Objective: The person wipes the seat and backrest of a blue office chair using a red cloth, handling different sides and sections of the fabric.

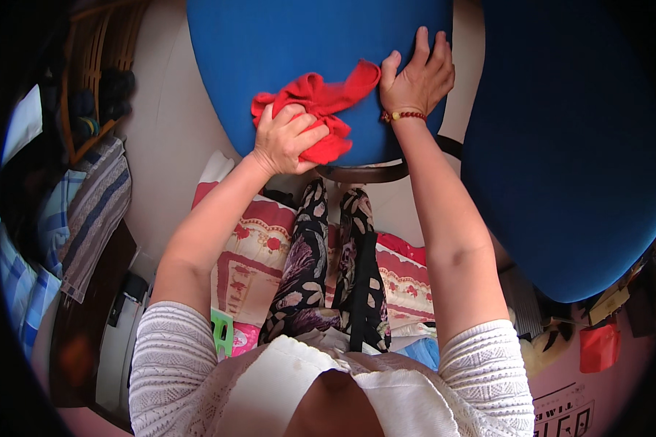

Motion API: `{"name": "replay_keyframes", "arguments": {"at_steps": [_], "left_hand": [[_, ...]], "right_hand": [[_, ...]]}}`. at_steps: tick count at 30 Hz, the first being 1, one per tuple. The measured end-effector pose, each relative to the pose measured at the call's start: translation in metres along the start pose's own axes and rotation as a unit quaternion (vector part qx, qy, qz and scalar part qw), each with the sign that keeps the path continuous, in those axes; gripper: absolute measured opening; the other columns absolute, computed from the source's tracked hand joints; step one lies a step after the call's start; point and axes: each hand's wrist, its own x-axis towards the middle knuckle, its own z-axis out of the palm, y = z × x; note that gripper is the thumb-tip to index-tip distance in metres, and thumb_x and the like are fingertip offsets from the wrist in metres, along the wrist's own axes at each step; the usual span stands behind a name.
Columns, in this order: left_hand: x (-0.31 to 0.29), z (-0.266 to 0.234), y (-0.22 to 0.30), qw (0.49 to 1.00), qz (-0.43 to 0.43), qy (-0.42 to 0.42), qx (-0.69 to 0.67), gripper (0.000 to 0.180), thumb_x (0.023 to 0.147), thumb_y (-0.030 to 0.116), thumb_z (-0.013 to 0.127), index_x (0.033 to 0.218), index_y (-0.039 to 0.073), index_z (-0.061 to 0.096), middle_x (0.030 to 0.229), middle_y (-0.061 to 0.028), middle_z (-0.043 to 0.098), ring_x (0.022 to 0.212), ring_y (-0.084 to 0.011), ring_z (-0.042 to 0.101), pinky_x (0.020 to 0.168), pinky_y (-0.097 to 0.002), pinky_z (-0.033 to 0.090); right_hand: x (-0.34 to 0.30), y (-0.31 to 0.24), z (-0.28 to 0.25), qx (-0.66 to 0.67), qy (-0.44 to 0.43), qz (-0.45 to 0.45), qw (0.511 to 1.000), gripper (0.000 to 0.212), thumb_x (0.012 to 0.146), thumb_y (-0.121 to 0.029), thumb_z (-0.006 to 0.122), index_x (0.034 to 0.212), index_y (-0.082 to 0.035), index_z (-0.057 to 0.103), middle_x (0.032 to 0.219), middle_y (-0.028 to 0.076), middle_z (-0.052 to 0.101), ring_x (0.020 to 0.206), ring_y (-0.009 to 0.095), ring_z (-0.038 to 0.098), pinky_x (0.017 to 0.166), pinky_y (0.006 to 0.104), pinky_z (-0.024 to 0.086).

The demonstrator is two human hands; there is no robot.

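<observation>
My left hand (pixel 286 138) is closed on a crumpled red cloth (pixel 321 93), pressing it against a smooth blue panel (pixel 291 44). One loose strip of the cloth stretches across the panel toward my right hand. Near the panel's right edge lies my right hand (pixel 420 81), its fingers stretched out and holding nothing. A beaded bracelet (pixel 404 116) circles that wrist. The underside of the panel and part of the cloth beneath my left palm are hidden.
Another large blue panel (pixel 568 160) stands at the right. A dark curved bar (pixel 368 173) runs below the near edge. Red-and-cream patterned fabric (pixel 251 240) lies around my legs. At the left are a wooden rack (pixel 87 65) and striped cloth (pixel 98 211).
</observation>
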Motion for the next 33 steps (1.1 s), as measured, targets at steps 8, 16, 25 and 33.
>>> {"name": "replay_keyframes", "arguments": {"at_steps": [8,16,25,33], "left_hand": [[-0.006,0.021,-0.005,0.997,0.035,0.032,0.054,0.057,0.052,0.046,0.074,0.105,0.026,0.069,0.106,0.0022,0.063,0.103,-0.0226,0.057,0.082,-0.0435,0.040],[-0.002,0.019,0.021,0.992,0.072,0.079,0.069,0.035,0.079,0.046,0.060,0.097,0.017,0.069,0.108,-0.0059,0.066,0.100,-0.0269,0.060,0.079,-0.0472,0.045],[-0.025,0.018,0.059,0.977,0.117,0.164,0.069,0.041,0.065,0.044,0.071,0.100,0.023,0.069,0.099,0.0019,0.065,0.097,-0.0232,0.059,0.083,-0.0382,0.041],[-0.040,0.034,0.106,0.985,-0.052,0.135,0.096,0.038,0.072,0.032,0.070,0.108,0.021,0.067,0.107,0.0014,0.060,0.114,-0.0222,0.050,0.090,-0.0559,0.039]], "right_hand": [[0.003,0.004,-0.001,-0.032,0.062,0.004,0.998,0.058,0.085,-0.031,0.057,0.139,-0.015,0.046,0.146,0.013,0.041,0.131,0.035,0.040,0.109,0.0481,0.030],[-0.012,0.027,-0.009,-0.042,0.089,-0.019,0.995,0.054,0.089,-0.031,0.055,0.139,-0.013,0.046,0.145,0.014,0.042,0.131,0.034,0.041,0.107,0.0491,0.032],[-0.052,0.037,-0.083,-0.102,-0.053,-0.037,0.993,0.066,0.095,-0.039,0.047,0.149,-0.005,0.029,0.156,0.019,0.026,0.144,0.034,0.024,0.113,0.0548,0.024],[-0.145,0.050,-0.104,-0.095,-0.098,-0.071,0.988,0.063,0.092,-0.047,0.048,0.143,-0.011,0.040,0.150,0.013,0.037,0.141,0.029,0.032,0.106,0.0587,0.034]]}}
